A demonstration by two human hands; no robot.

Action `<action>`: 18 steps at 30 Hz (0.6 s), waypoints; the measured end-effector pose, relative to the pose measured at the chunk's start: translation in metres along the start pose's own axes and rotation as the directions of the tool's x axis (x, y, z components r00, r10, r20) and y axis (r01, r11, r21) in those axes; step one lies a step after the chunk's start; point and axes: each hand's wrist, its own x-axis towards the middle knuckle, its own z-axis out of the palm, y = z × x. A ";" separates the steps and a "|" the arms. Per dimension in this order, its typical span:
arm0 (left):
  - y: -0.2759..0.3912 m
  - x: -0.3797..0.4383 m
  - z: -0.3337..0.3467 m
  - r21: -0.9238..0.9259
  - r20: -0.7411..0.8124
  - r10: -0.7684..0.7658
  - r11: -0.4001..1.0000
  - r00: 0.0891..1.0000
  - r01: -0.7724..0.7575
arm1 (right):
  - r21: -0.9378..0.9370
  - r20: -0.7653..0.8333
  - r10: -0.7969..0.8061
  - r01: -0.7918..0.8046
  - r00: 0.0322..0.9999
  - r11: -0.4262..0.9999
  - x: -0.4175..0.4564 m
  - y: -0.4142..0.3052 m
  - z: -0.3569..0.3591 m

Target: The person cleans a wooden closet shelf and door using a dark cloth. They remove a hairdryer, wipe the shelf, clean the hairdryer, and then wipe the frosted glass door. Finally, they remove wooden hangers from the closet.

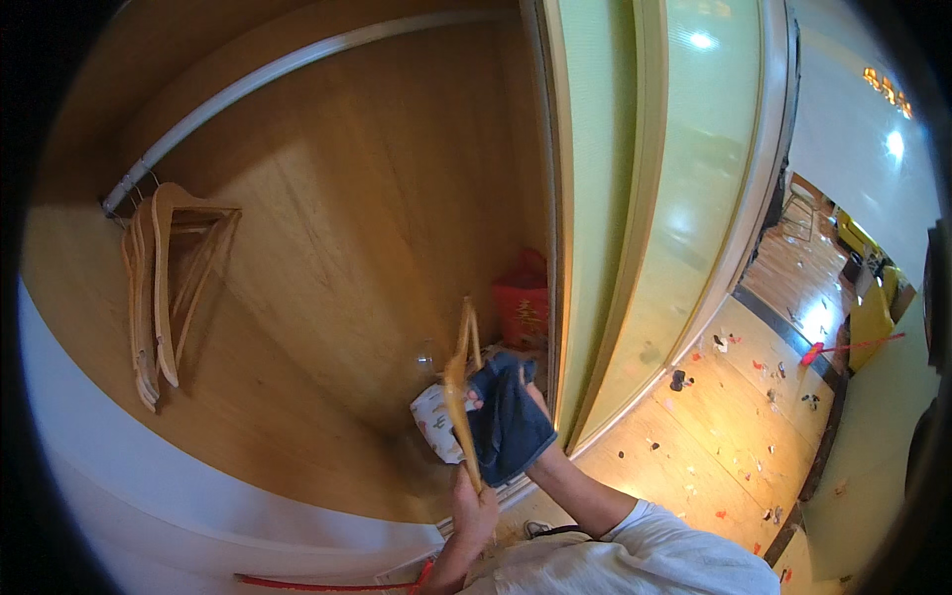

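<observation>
A wooden clothes hanger [457,401] is held upright inside the open wardrobe. My left hand [476,509] grips its lower end. A dark blue cloth [513,431] lies over my right hand [534,394] and hides most of it. Some fingertips show at the cloth's left edge, against the hanger. Behind the hanger is a white patterned container [433,424], partly covered by it. More wooden hangers [160,282] hang in a cluster at the left end of the metal rail [260,71].
A red bag [520,301] stands in the wardrobe's back right corner. Sliding glass-panelled doors [706,171] border the opening on the right. Small debris [678,381] litters the floor, where a red-handled broom [814,352] lies. Another red stick [327,585] is at the bottom left.
</observation>
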 end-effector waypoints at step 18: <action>0.011 -0.030 -0.142 -0.247 0.624 -0.222 0.853 0.749 0.459 | -0.590 0.805 -0.209 0.710 0.556 -0.385 -0.038 0.015 0.044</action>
